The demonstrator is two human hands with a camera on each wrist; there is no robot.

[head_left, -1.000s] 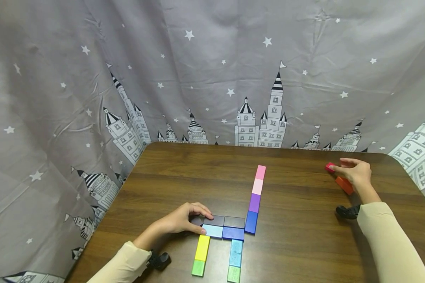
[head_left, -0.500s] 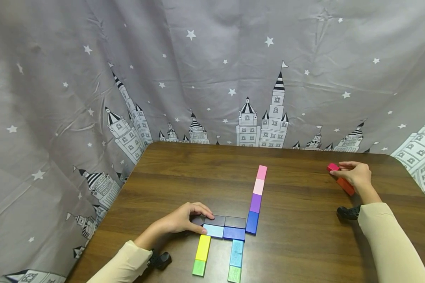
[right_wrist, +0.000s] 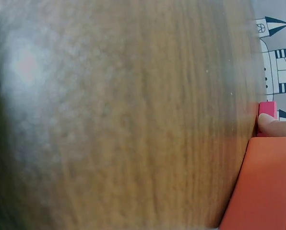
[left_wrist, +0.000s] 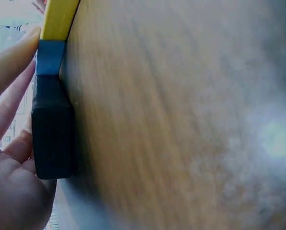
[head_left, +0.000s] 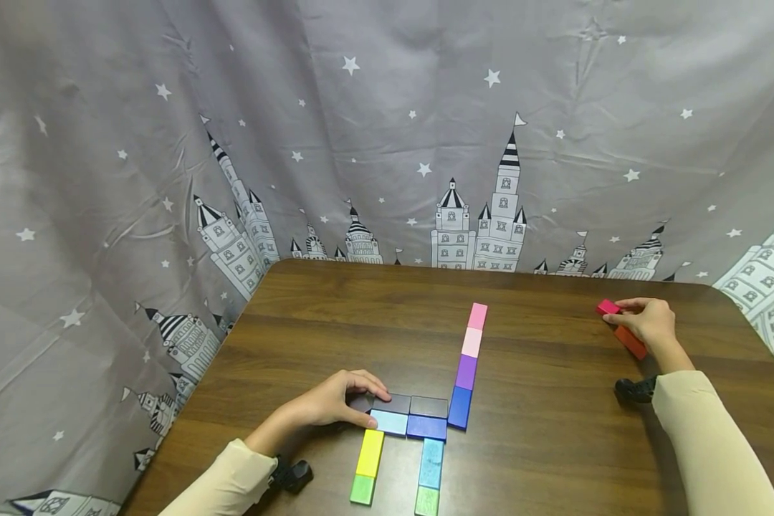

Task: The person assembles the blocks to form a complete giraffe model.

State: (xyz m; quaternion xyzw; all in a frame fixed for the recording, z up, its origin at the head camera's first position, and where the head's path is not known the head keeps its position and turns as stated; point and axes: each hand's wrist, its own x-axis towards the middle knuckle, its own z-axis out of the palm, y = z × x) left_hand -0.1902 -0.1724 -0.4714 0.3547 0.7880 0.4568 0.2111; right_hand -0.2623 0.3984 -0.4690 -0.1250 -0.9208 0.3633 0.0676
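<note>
My right hand (head_left: 648, 319) pinches a small pinkish-red block (head_left: 608, 307) at the far right of the table. An orange-red block (head_left: 631, 342) lies just behind it, under the hand, and looks large in the right wrist view. My left hand (head_left: 335, 401) rests at the left end of a double row of blocks. Its thumb touches the light blue block (head_left: 390, 423) and a fingertip touches a dark block (head_left: 392, 403). A second dark block (head_left: 428, 406) and a blue block (head_left: 427, 428) continue the rows. A black block (left_wrist: 54, 139) shows near the left palm.
A slanting line of pink (head_left: 478, 315), pale pink, purple (head_left: 466, 373) and blue blocks rises from the right end. Below are two short columns: yellow (head_left: 370, 453) over green, and light blue (head_left: 431, 464) over green. A patterned grey curtain (head_left: 361, 143) hangs behind the table (head_left: 542, 444).
My right hand has shifted the pinkish-red block slightly back and right, into line with the orange-red block. The left hand has stayed in place.
</note>
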